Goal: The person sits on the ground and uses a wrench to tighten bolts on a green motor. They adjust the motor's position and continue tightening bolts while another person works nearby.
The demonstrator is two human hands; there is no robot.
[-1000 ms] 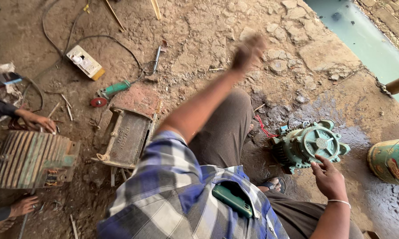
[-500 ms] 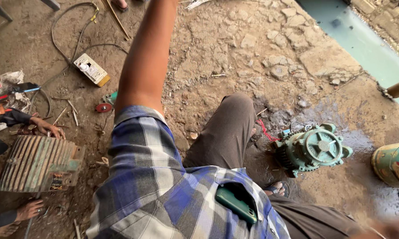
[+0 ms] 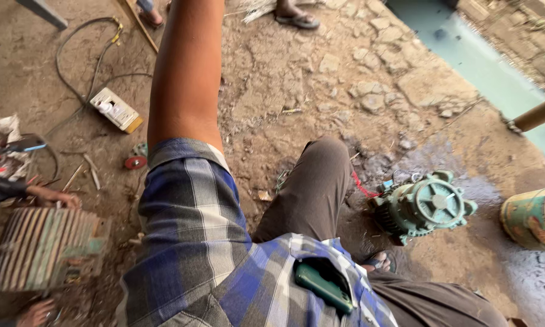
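Observation:
My left forearm (image 3: 187, 72) reaches up and forward past the top edge, so the hand is hidden. My right hand is out of the picture. A green electric motor (image 3: 426, 206) with a finned end cover lies on the dirt to the right of my bent knee (image 3: 321, 181). A dark green phone (image 3: 324, 284) sticks out of the chest pocket of my blue checked shirt.
At the left, another person's hands (image 3: 63, 197) rest by a rusty ribbed motor casing (image 3: 42, 248). A white socket box (image 3: 116, 109) with cables lies further back. A green drum (image 3: 532, 218) stands at the right, and a sandalled foot (image 3: 296, 18) at the top.
My left arm has swung up and to the left until the hand left the picture. My right hand, which was beside the green motor, has dropped out of sight.

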